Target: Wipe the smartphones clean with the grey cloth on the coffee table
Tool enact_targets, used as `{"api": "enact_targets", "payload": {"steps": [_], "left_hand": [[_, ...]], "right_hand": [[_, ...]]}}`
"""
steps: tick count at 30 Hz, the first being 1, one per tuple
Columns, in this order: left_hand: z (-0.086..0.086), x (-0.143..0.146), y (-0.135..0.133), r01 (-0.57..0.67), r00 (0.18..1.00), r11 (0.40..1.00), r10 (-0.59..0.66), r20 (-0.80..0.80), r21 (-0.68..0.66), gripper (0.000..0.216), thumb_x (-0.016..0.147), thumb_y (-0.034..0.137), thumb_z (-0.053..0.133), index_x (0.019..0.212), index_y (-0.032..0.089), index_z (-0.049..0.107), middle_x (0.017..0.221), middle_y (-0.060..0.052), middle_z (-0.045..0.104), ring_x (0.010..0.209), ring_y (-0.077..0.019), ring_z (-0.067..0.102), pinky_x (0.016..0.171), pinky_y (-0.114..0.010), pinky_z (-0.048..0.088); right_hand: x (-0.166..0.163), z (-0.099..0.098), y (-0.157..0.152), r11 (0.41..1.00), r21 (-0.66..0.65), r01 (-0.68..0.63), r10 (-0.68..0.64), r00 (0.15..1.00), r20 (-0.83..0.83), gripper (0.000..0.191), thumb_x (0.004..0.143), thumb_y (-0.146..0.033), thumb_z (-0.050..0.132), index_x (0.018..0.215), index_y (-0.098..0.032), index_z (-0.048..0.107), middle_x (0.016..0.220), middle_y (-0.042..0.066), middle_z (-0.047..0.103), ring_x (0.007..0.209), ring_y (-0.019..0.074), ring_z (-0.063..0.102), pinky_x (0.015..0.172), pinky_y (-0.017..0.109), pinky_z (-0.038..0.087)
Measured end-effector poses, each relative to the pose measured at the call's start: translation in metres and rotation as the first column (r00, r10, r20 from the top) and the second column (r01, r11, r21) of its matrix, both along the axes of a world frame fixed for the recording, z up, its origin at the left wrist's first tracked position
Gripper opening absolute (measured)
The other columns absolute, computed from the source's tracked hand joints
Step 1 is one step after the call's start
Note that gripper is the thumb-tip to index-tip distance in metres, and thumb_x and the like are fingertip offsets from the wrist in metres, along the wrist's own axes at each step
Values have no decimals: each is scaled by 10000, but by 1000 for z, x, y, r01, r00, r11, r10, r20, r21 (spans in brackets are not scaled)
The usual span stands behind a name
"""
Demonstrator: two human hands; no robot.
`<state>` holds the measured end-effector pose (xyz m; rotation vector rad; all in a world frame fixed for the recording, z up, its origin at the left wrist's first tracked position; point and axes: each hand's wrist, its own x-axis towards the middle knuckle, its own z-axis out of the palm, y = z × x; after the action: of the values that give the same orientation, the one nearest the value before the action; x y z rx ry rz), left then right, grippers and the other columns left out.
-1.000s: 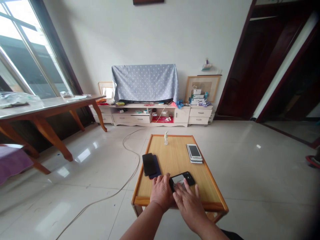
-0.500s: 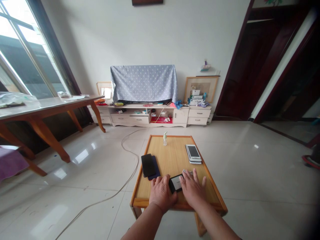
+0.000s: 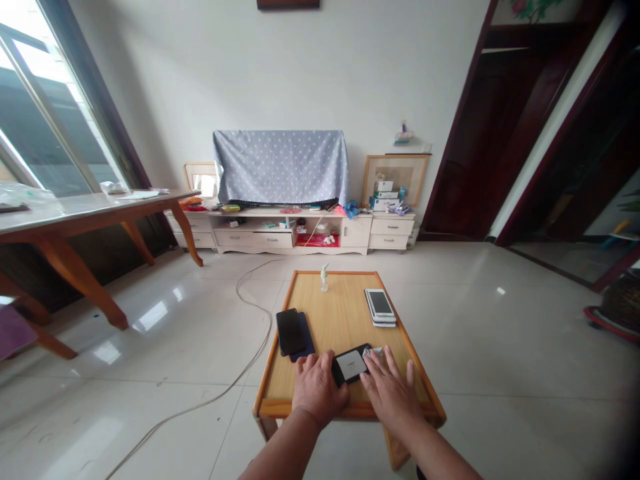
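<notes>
Two hands (image 3: 317,392) on phone (image 3: 350,365), wooden table (image 3: 333,317), glossy tiled floor (image 3: 200,347).

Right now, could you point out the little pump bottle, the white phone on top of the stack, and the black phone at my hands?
Pump bottle (image 3: 324,283): head view, on its clear body.
White phone (image 3: 383,303): head view, on its dark screen.
Black phone (image 3: 351,365): head view, on its pale panel.

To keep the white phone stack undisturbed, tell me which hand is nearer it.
Right. The right hand is apart from the white phone stack, on its near side; the left hand is farther off, also nearside but leftward.
</notes>
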<state>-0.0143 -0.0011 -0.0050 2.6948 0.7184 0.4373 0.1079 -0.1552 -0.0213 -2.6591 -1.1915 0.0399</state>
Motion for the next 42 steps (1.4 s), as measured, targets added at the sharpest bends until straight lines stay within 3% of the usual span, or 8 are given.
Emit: {"api": "enact_targets", "payload": {"steps": [5, 14, 21, 24, 29, 35, 42], "left_hand": [[1, 0, 0, 21, 1000, 1000, -21, 1, -18, 526, 673, 365, 622, 1180, 284, 509, 1093, -37, 670, 1110, -296, 504, 1054, -479, 219], [4, 1, -3, 8, 1000, 1000, -8, 11, -11, 508, 668, 366, 637, 1156, 278, 524, 1065, -41, 679, 1104, -291, 515, 1053, -464, 215], [0, 1, -1, 5, 1000, 1000, -5, 23, -11, 493, 662, 386, 653, 1128, 285, 524, 1039, -33, 675, 1090, -285, 520, 1040, -463, 218], [0, 1, -1, 7, 1000, 1000, -7, 16, -8, 498, 658, 381, 654, 1128, 284, 523, 1032, -31, 673, 1088, -282, 520, 1029, -452, 234], [2, 1, -2, 4, 1000, 1000, -3, 27, -17, 477, 677, 374, 642, 1130, 276, 531, 1050, -38, 674, 1091, -277, 527, 1032, -441, 238], [3, 2, -3, 2, 1000, 1000, -2, 21, -10, 509, 659, 373, 658, 1142, 273, 535, 1057, -43, 675, 1095, -284, 527, 1034, -441, 242], [7, 3, -5, -23, 999, 1000, 22, -31, -19, 492, 675, 366, 638, 1146, 265, 537, 1052, -53, 673, 1112, -290, 521, 1053, -449, 223]], "right_hand": [[-19, -7, -19, 999, 24, -26, 25, 999, 42, 604, 990, -592, 181, 1490, -317, 380, 1558, -14, 350, 1501, 306, 91, 1151, 669, -37], [9, 6, 31, 1000, 21, 9, -9, 1000, -28, 627, 988, -592, 177, 1475, -278, 419, 1552, 16, 368, 1500, 332, 57, 1119, 711, -55], [-20, -12, -9, 997, 61, -49, 48, 999, 23, 624, 980, -619, 200, 1492, -313, 383, 1570, -9, 321, 1500, 314, 96, 1143, 672, -70], [-24, -9, -15, 998, 51, -33, 33, 999, 7, 623, 979, -619, 196, 1489, -317, 389, 1568, -8, 327, 1499, 319, 97, 1147, 670, -49], [-4, 4, 13, 999, 39, 4, -3, 1000, -26, 648, 978, -618, 162, 1462, -290, 441, 1557, 1, 364, 1502, 318, 60, 1155, 652, -37], [23, 4, 37, 999, 19, 48, -46, 994, -96, 626, 973, -617, 176, 1458, -314, 431, 1554, -17, 376, 1501, 325, 44, 1141, 680, 4], [8, -5, 3, 997, 40, 63, -59, 994, -92, 649, 970, -635, 175, 1503, -312, 356, 1565, -23, 340, 1500, 330, 54, 1127, 705, -20]]}}
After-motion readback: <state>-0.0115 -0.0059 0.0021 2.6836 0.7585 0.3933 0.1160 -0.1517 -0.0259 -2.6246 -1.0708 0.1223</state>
